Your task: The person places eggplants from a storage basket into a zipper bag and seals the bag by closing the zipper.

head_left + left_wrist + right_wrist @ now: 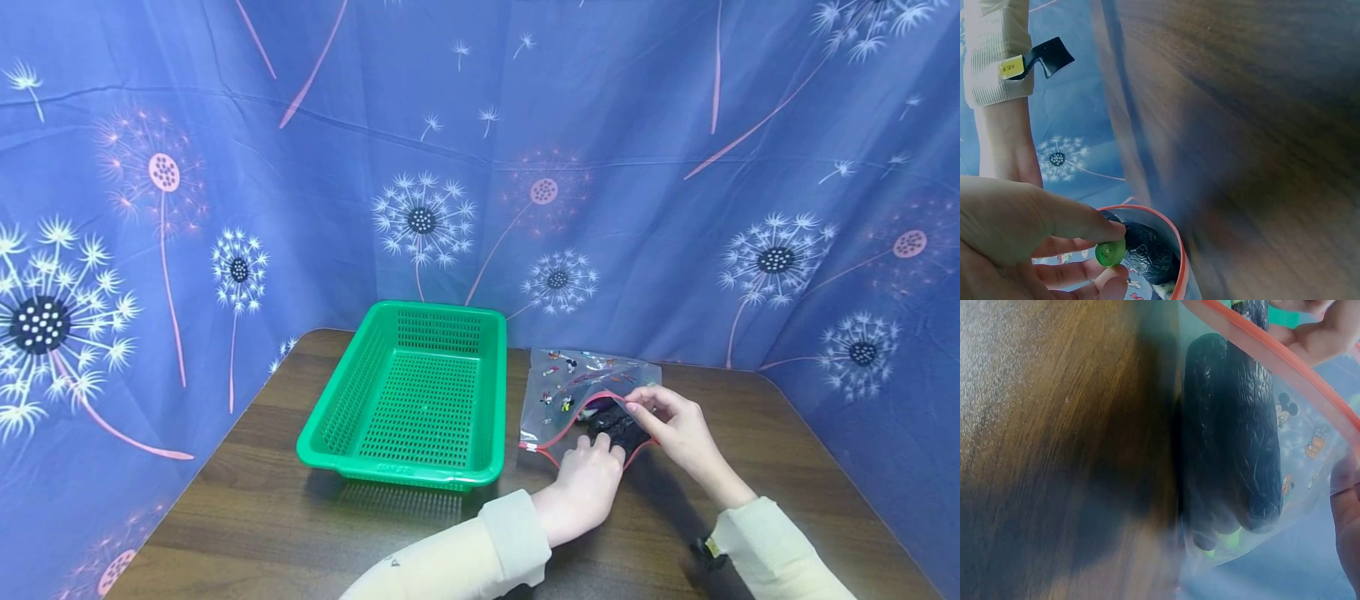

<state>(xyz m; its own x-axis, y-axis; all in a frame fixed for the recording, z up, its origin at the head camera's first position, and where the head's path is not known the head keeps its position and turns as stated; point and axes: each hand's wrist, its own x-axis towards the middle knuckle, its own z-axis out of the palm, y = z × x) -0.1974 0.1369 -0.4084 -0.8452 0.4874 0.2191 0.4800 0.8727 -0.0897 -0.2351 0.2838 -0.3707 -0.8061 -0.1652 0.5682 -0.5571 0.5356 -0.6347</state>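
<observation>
A clear zip bag point(551, 392) with cartoon prints and a red zip edge lies on the table, its mouth spread. My left hand point(588, 483) reaches into the mouth. There it pinches the round green end point(1110, 253) of a long dark item point(1259, 437), which lies mostly inside the bag; its kind is unclear. Beside it in the bag is another long, shiny dark item point(1204, 419), with more ends partly hidden beneath. At the far right of the mouth, my right hand point(682, 429) pinches the bag's edge between thumb and fingers.
Left of the bag stands a green plastic basket point(497, 400) with perforated walls and nothing visible inside. Both rest on a brown wooden table point(247, 500). A blue curtain point(315, 208) with dandelion prints hangs behind and along the sides.
</observation>
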